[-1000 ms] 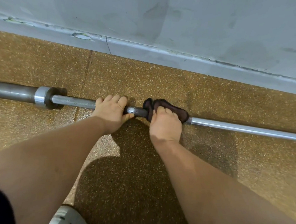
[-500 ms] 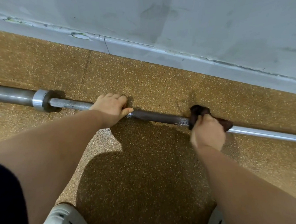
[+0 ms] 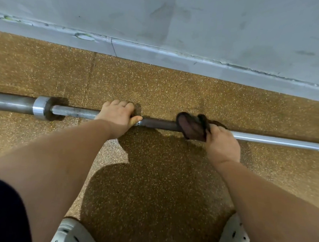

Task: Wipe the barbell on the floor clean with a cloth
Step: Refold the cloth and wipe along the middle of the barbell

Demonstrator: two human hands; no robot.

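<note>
A steel barbell (image 3: pixel 277 140) lies across the speckled brown floor, its thick sleeve and collar (image 3: pixel 41 107) at the left. My left hand (image 3: pixel 118 116) grips the shaft just right of the collar, fingers curled over the top. My right hand (image 3: pixel 221 143) holds a dark brown cloth (image 3: pixel 191 127) wrapped around the shaft further right. Between my hands the shaft looks dark; to the right of the cloth it shines.
A grey wall with a grey skirting (image 3: pixel 159 54) runs close behind the bar. White perforated shoes (image 3: pixel 235 239) show at the bottom edge, one (image 3: pixel 69 234) by my left arm. My shadow falls on the floor (image 3: pixel 150 195) between my arms.
My right hand slid the cloth rightward along the shaft from beside my left hand; over the last half second it stayed about there. My left hand kept its grip.
</note>
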